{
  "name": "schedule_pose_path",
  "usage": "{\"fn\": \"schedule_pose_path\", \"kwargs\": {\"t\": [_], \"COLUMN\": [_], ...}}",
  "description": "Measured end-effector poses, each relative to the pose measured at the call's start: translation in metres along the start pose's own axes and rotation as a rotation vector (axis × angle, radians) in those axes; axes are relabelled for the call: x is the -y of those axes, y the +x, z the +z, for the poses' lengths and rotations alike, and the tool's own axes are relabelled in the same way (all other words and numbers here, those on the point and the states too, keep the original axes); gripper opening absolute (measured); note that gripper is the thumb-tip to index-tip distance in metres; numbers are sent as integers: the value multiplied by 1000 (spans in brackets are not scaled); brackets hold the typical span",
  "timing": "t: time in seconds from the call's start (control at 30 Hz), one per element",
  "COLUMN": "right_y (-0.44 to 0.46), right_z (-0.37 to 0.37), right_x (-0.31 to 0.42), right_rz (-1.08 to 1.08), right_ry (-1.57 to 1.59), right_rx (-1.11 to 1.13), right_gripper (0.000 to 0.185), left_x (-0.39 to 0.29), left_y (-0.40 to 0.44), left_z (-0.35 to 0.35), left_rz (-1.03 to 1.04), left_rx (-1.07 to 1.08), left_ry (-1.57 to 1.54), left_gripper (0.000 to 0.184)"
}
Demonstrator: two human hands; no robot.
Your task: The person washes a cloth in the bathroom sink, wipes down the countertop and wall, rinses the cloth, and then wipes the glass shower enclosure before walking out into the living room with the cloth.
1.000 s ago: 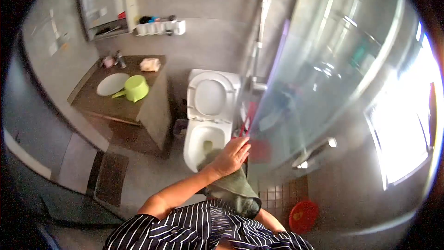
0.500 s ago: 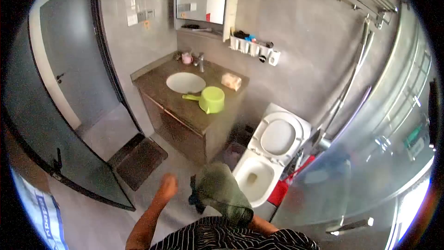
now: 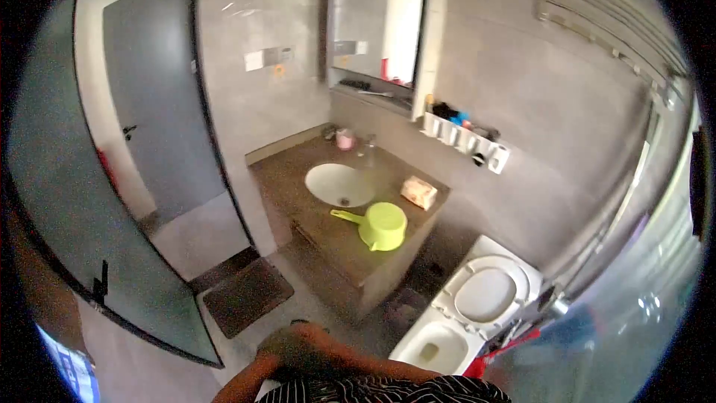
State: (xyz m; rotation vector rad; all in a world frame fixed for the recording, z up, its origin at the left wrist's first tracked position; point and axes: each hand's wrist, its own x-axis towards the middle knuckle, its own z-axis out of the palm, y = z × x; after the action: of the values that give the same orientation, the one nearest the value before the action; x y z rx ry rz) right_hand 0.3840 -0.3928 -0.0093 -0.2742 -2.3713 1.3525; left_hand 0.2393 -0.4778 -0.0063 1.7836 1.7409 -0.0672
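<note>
At the bottom of the head view, my left hand (image 3: 270,352) and my right hand (image 3: 317,339) are close together, blurred and dim. A dark green, mesh-like cloth (image 3: 291,352) lies between them and partly covers them. Their fingers cannot be made out. The right forearm reaches leftward across the front of a striped shirt. To the right, the white toilet (image 3: 440,339) stands with its lid and seat up.
A brown counter (image 3: 313,231) bears a sink (image 3: 339,184), a lime-green dipper (image 3: 382,226) and a tissue pack (image 3: 419,192). A dark mat (image 3: 247,298) lies beside an open glass door (image 3: 112,201). Glass panelling (image 3: 634,313) stands at the right.
The view has swung left. The cloth has moved left, away from the toilet, together with my right arm. My left hand left it, then came back beside it.
</note>
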Motion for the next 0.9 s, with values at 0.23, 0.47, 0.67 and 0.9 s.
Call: {"fn": "schedule_pose_path", "kwargs": {"t": [0.23, 0.47, 0.67, 0.9], "right_y": [75, 149, 267, 400], "right_z": [-68, -116, -81, -43], "right_x": [-1, 50, 80, 93], "right_rz": [-16, -151, -409, -609], "right_ry": [-16, 71, -334, 53], "right_rx": [198, 414, 550, 519], "right_gripper": [42, 44, 46, 41], "left_x": [-6, 31, 122, 241], "left_y": [2, -50, -3, 21], "left_z": [-53, -116, -119, -187], "left_rz": [62, -125, 247, 559], "left_rx": [-392, -633, -473, -709], "left_ry": [-140, -1349, -2454, -2569], "left_gripper": [47, 53, 50, 48]}}
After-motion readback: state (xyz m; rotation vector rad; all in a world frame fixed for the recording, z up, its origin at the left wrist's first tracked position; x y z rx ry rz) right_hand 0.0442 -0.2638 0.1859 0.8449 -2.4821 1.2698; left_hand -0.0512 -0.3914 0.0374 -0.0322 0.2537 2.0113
